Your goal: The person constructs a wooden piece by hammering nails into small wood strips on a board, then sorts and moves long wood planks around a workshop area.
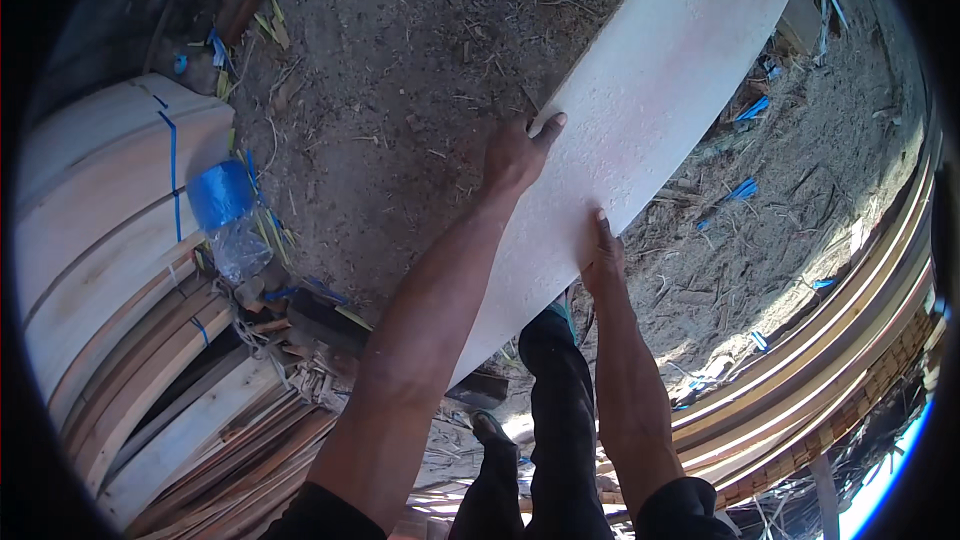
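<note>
A long, wide, pale wooden board [665, 70] slants across the view from the upper right down to the lower middle, above the ground. My left hand [520, 153] grips its left edge, with the thumb lying on the top face and the fingers hidden beneath. On the opposite edge, nearer to me, my right hand [603, 258] holds the board in the same way, thumb on top. The board's far end runs out at the top of the picture. Its near end passes behind my left forearm.
Stacked planks [120, 170] tied with blue strap stand at the left. A water bottle with a blue label [222, 196] lies beside them. More long timber [800, 370] curves along the right. Wood scraps and blue strap pieces [742, 189] litter the dirt ground [400, 60].
</note>
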`<action>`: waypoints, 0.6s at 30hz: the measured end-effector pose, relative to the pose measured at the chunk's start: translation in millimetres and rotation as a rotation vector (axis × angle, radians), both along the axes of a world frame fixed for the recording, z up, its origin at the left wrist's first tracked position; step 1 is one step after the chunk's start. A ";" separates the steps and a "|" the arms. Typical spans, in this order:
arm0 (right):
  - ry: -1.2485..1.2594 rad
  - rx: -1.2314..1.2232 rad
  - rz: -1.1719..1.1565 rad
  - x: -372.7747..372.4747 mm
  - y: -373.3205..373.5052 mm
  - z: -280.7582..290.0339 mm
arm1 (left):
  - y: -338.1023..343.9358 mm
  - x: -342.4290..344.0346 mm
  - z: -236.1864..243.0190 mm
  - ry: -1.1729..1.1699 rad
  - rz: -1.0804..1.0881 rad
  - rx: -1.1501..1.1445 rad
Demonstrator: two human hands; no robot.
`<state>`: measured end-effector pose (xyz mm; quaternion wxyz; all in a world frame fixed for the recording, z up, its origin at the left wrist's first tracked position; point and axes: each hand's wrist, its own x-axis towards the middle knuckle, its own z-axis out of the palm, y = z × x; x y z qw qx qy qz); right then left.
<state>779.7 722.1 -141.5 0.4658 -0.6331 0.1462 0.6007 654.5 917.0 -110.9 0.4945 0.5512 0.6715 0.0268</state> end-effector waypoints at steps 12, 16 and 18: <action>-0.749 -0.389 0.811 61.3 -14.3 25.5 | -377.4 -228.0 113.4 0.087 0.860 -0.329; -0.971 -0.094 1.382 87.3 -67.9 85.6 | -611.6 -369.9 155.7 0.423 0.913 -0.550; -0.900 -0.275 1.416 84.7 -104.1 124.8 | -736.4 -432.9 159.9 0.602 0.945 -0.561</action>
